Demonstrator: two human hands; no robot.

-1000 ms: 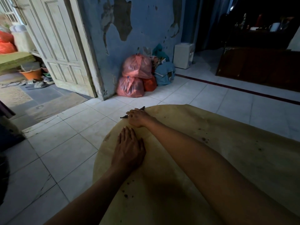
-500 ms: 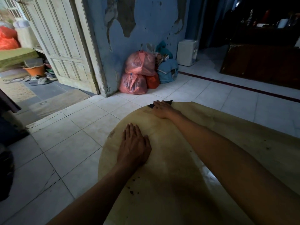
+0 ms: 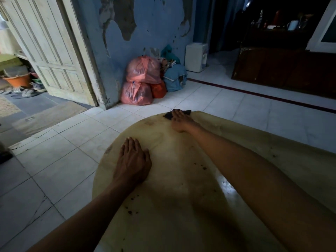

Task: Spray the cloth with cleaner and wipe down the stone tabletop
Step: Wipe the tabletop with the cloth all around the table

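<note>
The yellowish round stone tabletop fills the lower right of the head view, with dark specks and a wet shiny patch on it. My right hand reaches to the table's far edge and presses down on a dark cloth, most of it hidden under the fingers. My left hand lies flat on the tabletop near its left edge, fingers together, holding nothing. No spray bottle is in view.
White floor tiles surround the table. Orange plastic bags and a blue bag lean against the peeling blue wall. A white box stands beside them. A dark wooden cabinet is at the right, an open door at the left.
My right hand has slid the cloth to the right along the table's far edge. My left hand has stayed flat in the same spot.
</note>
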